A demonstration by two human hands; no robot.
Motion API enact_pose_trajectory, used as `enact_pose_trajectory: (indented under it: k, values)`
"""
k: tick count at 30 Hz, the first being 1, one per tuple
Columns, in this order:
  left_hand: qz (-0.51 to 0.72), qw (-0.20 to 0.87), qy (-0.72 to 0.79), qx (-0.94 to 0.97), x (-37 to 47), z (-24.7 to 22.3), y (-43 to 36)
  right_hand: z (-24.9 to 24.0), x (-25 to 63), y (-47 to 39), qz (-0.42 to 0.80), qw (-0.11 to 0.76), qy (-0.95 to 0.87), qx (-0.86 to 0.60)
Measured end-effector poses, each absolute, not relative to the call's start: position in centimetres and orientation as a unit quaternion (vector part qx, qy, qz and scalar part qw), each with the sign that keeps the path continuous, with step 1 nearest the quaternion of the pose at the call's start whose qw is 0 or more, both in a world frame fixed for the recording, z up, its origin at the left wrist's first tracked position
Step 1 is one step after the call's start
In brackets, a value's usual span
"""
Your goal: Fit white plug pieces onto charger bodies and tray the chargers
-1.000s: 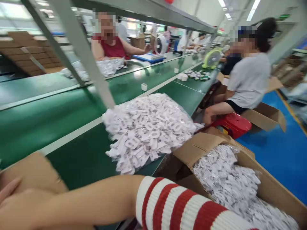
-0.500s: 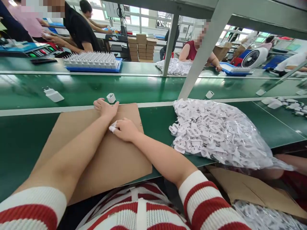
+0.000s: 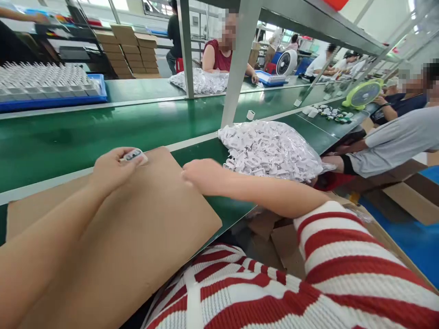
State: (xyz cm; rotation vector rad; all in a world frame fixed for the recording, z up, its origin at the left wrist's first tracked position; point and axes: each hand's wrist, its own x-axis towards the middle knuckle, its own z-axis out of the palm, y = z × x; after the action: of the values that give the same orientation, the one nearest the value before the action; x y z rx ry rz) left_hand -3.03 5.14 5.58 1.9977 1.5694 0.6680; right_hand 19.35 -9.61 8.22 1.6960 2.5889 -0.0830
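Note:
Over the far part of a brown cardboard sheet, my left hand grips a small white plastic housing between thumb and fingers, its open side with dark slots facing up. My right hand is above the sheet's right edge, fingers curled together; what they hold, if anything, is too blurred to tell. Just beyond the right hand lies a clear bag of white plastic parts, with some parts at its open mouth.
A grey metal post rises behind the bag. One white housing lies on the green belt. At the far left is a blue tray of white pronged parts. Co-workers sit across the belt and at the right.
The view has swung right. My left hand now has a white housing in its grip, and my right hand has moved away from it to the right, towards the bag.

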Motion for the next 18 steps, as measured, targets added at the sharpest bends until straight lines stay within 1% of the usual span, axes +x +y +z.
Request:
enact_pose_trajectory:
  k: [3, 5, 7, 9, 11, 13, 14, 16, 18]
  values:
    - [0.218, 0.245, 0.469, 0.820, -4.1, 3.7, 1.8, 8.0, 24.2, -12.0, 0.064, 0.074, 0.735, 0.671]
    - [0.216, 0.220, 0.405, 0.861, -4.7, 2.4, 0.6, 6.7, 26.8, -12.6, 0.058, 0.069, 0.710, 0.699]
    - [0.221, 0.224, 0.392, 0.865, -5.1, 1.4, 0.2, 5.4, 28.5, -12.6, 0.039, 0.035, 0.693, 0.719]
    - [0.221, 0.260, 0.409, 0.847, -5.4, 0.7, 0.3, 4.5, 29.1, -12.0, 0.018, -0.026, 0.685, 0.728]
    - [0.221, 0.298, 0.421, 0.828, -5.5, 0.3, 0.4, 4.1, 28.4, -10.9, -0.026, -0.122, 0.684, 0.719]
    - [0.227, 0.312, 0.416, 0.824, -5.5, 0.1, 0.5, 4.3, 26.6, -9.4, -0.100, -0.228, 0.685, 0.685]
    - [0.233, 0.308, 0.406, 0.828, -5.5, 0.0, 0.6, 4.5, 25.3, -8.5, -0.132, -0.258, 0.689, 0.664]
    - [0.247, 0.296, 0.381, 0.840, -5.5, -0.2, 0.5, 5.1, 22.3, -6.6, -0.158, -0.261, 0.710, 0.635]
    - [0.255, 0.288, 0.365, 0.848, -5.6, -0.4, 0.4, 5.7, 19.3, -4.6, -0.129, -0.216, 0.728, 0.637]
